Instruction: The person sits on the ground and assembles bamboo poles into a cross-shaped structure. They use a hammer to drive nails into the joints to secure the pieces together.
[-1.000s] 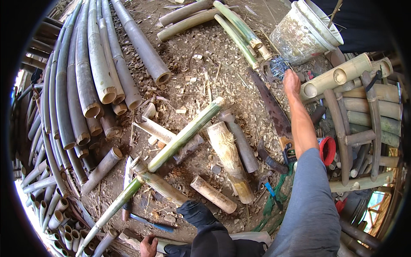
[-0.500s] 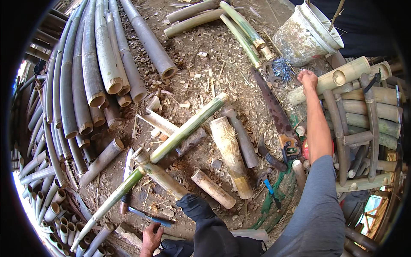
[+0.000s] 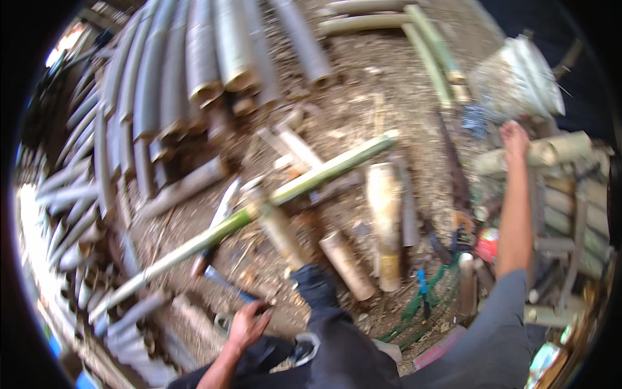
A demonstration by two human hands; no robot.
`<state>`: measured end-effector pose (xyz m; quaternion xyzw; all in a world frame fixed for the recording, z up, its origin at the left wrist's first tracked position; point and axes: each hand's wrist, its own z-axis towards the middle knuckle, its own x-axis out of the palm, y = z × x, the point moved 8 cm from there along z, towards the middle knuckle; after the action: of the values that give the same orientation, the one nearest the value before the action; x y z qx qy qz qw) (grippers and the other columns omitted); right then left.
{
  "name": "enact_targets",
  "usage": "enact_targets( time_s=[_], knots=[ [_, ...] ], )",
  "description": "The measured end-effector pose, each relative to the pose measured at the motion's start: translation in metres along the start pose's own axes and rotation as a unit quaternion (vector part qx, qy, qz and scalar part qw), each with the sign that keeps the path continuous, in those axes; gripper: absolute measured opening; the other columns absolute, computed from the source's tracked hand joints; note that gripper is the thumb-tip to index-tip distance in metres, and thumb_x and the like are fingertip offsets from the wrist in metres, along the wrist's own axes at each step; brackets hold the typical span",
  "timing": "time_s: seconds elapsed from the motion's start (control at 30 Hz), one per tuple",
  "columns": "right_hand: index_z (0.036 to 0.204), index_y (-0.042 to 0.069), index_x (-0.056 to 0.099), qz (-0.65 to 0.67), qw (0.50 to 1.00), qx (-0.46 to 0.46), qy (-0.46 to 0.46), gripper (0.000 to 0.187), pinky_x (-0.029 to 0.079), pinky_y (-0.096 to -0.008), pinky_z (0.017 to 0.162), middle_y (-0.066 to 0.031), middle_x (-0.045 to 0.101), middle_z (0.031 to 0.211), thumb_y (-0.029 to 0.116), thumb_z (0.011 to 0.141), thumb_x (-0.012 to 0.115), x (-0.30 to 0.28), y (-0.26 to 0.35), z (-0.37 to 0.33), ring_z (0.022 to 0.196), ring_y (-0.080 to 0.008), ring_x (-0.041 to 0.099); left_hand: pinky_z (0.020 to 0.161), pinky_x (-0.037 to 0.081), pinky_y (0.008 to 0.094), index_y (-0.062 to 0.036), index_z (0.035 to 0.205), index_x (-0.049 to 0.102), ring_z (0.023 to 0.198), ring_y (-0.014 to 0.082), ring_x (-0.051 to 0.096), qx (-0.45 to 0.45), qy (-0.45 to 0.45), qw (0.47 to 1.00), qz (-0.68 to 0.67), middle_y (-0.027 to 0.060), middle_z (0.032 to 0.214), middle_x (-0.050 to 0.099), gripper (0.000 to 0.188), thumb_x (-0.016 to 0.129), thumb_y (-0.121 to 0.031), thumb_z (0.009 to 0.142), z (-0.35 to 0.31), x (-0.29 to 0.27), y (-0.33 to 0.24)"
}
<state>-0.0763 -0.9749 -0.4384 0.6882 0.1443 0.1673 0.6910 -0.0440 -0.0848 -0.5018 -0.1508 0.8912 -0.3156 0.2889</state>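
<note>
My right hand [image 3: 515, 139], arm stretched far to the right, is closed beside a bundle of blue-silver wire strands [image 3: 475, 120] and above a thick bamboo piece [image 3: 495, 162]. What its fingers hold, if anything, is too blurred to make out. Low in front of me, my left hand [image 3: 249, 324] has loosely curved fingers apart and nothing visible in them. Just beyond it lies a blade-like tool with a blue end [image 3: 227, 282]. A long green bamboo pole [image 3: 324, 172] rests across a shorter bamboo piece [image 3: 278, 227], near my black-covered foot [image 3: 314, 285].
Long bamboo poles [image 3: 175, 78] are stacked at the far left. White buckets [image 3: 518, 78] stand at the far right, near a long rusty saw [image 3: 457, 168]. Cut bamboo pieces [image 3: 384, 220], a blue-handled tool [image 3: 423, 292] and green netting [image 3: 414, 308] lie on the chip-strewn ground. A bamboo frame [image 3: 570, 246] stands right.
The view has swung, shifting most of the scene right, with blur. My left hand has lifted slightly and come forward toward the blue-ended tool. My right hand stays stretched out near the wire bundle.
</note>
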Motion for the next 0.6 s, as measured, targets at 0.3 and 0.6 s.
enact_targets(
  time_s=[0.3,0.6],
  knots=[
    [0.095,0.003,0.068,-0.146,0.814,0.199,0.526,0.008,0.059,-0.0276,0.065,-0.0077,0.070,0.087,0.010,0.094,0.063,0.313,-0.067,-0.504,0.072,-0.0142,0.067,0.083,0.054,0.0416,-0.0008,0.109,0.068,0.091,0.0339,0.070,-0.089,-0.016,0.996,-0.014,0.0193,0.096,0.071,0.035,0.061,-0.029,0.090,0.029,0.031,0.035],
    [0.079,0.007,0.065,-0.268,0.807,-0.168,0.498,0.021,0.051,-0.0412,0.053,-0.0098,0.066,0.073,0.025,0.091,0.066,0.389,-0.067,-0.612,0.064,-0.0314,0.065,0.071,0.055,0.0257,0.0019,0.119,0.056,0.082,0.0137,0.066,-0.044,-0.261,0.866,-0.425,0.0088,0.102,0.065,0.030,0.064,-0.015,0.095,0.040,0.023,0.022]
  ],
)
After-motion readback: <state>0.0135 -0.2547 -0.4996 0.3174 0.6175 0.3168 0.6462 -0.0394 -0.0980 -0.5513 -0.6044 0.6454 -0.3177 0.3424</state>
